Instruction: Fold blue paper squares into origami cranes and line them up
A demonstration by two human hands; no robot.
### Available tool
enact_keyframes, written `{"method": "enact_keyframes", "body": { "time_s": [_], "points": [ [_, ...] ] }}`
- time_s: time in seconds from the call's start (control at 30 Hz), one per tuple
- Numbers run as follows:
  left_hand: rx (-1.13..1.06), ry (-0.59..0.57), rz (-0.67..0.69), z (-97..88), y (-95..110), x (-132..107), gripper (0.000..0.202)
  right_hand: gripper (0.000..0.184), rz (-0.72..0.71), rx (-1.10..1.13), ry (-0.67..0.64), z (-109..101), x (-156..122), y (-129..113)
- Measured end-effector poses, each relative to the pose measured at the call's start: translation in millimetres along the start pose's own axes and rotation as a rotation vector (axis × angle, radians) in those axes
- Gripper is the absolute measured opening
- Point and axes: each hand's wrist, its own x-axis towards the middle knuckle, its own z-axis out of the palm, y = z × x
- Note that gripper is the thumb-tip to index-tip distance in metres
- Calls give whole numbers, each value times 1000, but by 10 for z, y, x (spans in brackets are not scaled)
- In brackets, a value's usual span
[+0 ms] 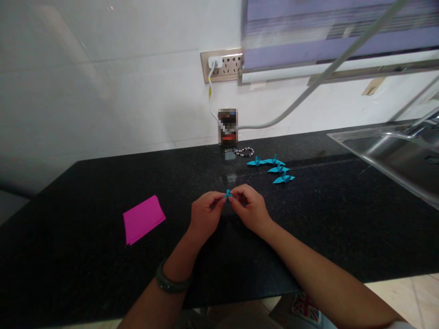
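Both hands meet over the middle of the black countertop (85, 192). My left hand (205, 214) and my right hand (249, 208) each pinch one side of a small blue folded paper piece (227, 194), which shows only as a few points between the fingertips. Behind them to the right lie several finished blue paper cranes (274, 168) in a loose row. A stack of magenta square paper (143, 219) lies flat to the left of my left hand. A dark green bangle (170, 282) sits on my left wrist.
A steel sink (394, 153) is set into the counter at the right. At the back wall stand a small blurred object (227, 127) and a bead bracelet (244, 151). A white cable (212, 98) runs from the wall socket (224, 65).
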Motion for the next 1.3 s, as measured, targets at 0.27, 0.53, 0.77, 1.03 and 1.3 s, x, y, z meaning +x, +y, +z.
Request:
{"method": "enact_keyframes", "body": {
  "time_s": [0.27,0.53,0.77,1.03,1.3],
  "points": [
    [15,14,32,-3,-37,-2,13,16,-31,-7,-6,-32,20,-7],
    [16,7,-22,-5,1,-2,13,7,87,31,-39,-21,8,-19],
    [-136,30,-70,23,-36,3,8,12,65,75,-88,-40,32,-29],
    [-280,6,-236,16,-25,-10,13,12,116,153,-114,-40,21,-29],
    [-329,57,-334,27,-6,7,24,13,184,211,-87,-9,20,-13]
  ]
}}
